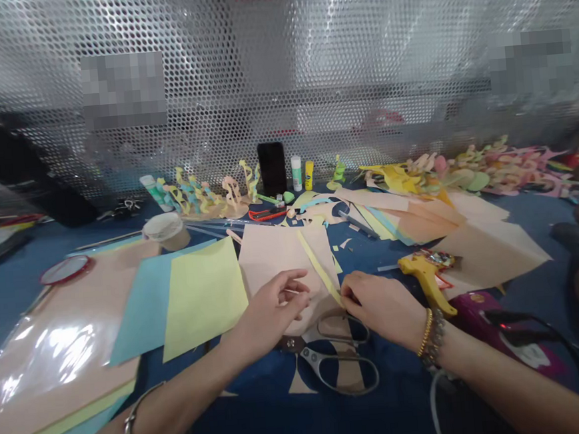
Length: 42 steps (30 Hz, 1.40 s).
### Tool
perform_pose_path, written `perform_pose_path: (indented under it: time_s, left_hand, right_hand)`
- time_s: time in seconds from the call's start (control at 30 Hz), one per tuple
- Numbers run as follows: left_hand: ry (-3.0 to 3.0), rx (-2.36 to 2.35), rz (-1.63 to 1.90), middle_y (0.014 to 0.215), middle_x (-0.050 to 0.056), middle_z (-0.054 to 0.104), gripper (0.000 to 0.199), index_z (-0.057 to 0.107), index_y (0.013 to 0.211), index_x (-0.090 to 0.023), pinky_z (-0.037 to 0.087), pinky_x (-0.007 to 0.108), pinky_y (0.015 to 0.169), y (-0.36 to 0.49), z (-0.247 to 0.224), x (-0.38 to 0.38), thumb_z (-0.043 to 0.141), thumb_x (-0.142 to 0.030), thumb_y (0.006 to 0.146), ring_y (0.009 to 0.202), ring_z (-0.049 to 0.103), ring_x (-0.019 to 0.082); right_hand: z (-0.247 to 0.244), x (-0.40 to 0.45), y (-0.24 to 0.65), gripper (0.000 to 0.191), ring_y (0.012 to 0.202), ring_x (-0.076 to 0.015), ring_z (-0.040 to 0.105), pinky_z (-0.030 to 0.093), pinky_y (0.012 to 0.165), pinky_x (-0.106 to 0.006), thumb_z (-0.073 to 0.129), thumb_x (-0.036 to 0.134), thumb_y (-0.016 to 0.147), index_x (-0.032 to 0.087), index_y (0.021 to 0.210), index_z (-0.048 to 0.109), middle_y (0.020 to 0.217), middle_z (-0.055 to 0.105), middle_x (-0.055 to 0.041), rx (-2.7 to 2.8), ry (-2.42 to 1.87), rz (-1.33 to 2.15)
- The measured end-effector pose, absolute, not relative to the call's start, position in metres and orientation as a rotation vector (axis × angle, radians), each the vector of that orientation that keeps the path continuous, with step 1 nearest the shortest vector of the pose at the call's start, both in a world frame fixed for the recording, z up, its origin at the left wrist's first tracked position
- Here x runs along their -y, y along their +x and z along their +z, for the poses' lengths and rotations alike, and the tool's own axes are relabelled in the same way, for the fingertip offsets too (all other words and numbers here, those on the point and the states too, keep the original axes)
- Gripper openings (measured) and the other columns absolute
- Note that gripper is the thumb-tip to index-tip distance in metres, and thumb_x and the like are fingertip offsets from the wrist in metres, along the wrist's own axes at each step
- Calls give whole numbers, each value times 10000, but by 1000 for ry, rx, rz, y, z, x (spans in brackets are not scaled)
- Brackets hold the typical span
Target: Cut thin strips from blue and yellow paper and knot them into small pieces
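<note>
A narrow yellow paper strip [318,265] slants over a pale pink sheet [266,249], its near end at the fingers of my right hand [379,303]. That hand is closed on the strip in a pinch. My left hand [276,301] hovers above the pink sheet with loosely curled fingers apart, nothing visible in them. Below the hands lie scissors [331,367] with grey handles, their blades partly hidden by my left hand. Close to the left hand are a yellow sheet [203,297] and a blue sheet [141,309].
A yellow glue gun [427,280] lies right of my right hand, beside a purple power strip [510,340] with cables. At the back stand a phone [272,168], glue sticks [297,173] and curled paper figures [202,194]. A tape roll [166,232] sits left. Another person's hand shows far right.
</note>
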<state>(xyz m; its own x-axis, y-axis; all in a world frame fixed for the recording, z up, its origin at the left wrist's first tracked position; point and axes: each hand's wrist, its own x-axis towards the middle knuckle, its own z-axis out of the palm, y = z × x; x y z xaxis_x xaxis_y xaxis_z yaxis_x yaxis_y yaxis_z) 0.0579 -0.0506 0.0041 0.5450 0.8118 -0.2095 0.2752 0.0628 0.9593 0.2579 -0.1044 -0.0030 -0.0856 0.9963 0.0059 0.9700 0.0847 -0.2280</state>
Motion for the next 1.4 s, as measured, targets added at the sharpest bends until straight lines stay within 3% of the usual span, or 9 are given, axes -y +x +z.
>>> perform_pose_path:
  time_s: [0.17, 0.3, 0.37, 0.47, 0.6, 0.87, 1.07, 1.17, 1.4]
  left_hand:
    - [1245, -974, 475, 1106, 156, 623, 394, 499, 1182, -151, 532, 318, 753, 61, -8, 58, 500, -412, 887, 908, 651, 196]
    - [1214, -916, 501, 1131, 128, 602, 378, 482, 1200, -181, 539, 275, 675, 58, -14, 65, 550, -356, 872, 820, 646, 162]
    - [1286, -896, 562, 1126, 98, 592, 324, 507, 1174, -206, 535, 253, 631, 57, -14, 68, 555, -304, 869, 776, 626, 143]
    - [1406, -994, 677, 1104, 63, 594, 236, 541, 1115, -231, 531, 237, 627, 55, -13, 69, 521, -272, 883, 757, 602, 130]
    - [1531, -1097, 776, 1033, 35, 607, 190, 558, 1072, -245, 520, 223, 669, 52, -15, 65, 504, -245, 890, 837, 587, 143]
    - [1639, -1071, 768, 980, 6, 609, 199, 565, 1059, -274, 519, 231, 727, 49, -21, 64, 475, -187, 905, 858, 593, 128]
    - [1681, -1028, 734, 976, -3, 604, 207, 575, 1042, -286, 526, 210, 698, 51, -20, 65, 472, -169, 907, 829, 617, 112]
    - [1701, -1025, 728, 984, -6, 602, 205, 575, 1042, -292, 530, 193, 659, 52, -20, 65, 477, -173, 906, 798, 624, 102]
    - [1779, -956, 710, 1093, 4, 573, 308, 556, 1149, -326, 552, 211, 742, 53, -25, 65, 506, -161, 894, 882, 621, 111]
  right_hand:
    - [14, 109, 248, 85, 640, -128, 590, 379, 555, -238, 516, 211, 856, 208, 791, 570, 759, 638, 20, 2135, -1904, 406]
    - [16, 111, 247, 88, 603, -85, 571, 419, 554, -189, 512, 248, 892, 227, 822, 560, 726, 615, 59, 2120, -1720, 571]
    - [10, 111, 254, 77, 738, -122, 600, 458, 651, -227, 512, 190, 890, 216, 866, 579, 825, 629, 22, 2144, -1678, 447]
    - [-2, 108, 265, 244, 970, -208, 581, 492, 801, -340, 494, 67, 860, 205, 1025, 609, 1061, 629, -45, 2357, -1666, 244]
    - [-8, 108, 271, 350, 1060, -237, 570, 511, 874, -391, 502, 1, 824, 176, 1106, 615, 1257, 590, -64, 2574, -1607, 247]
    - [-9, 110, 271, 255, 1014, -233, 620, 544, 850, -406, 540, 109, 874, 161, 1111, 618, 1156, 658, -79, 2509, -1597, 214]
    - [-6, 108, 269, 279, 934, -228, 628, 557, 775, -375, 568, 27, 820, 167, 1054, 629, 1049, 679, -60, 2427, -1617, 377]
    - [-8, 108, 270, 304, 951, -222, 621, 540, 807, -380, 494, 10, 850, 176, 1071, 620, 1063, 670, -63, 2346, -1602, 398]
    - [-1, 111, 264, 273, 952, -115, 613, 470, 868, -212, 513, 39, 869, 195, 1050, 645, 1033, 674, -20, 2007, -1372, 610]
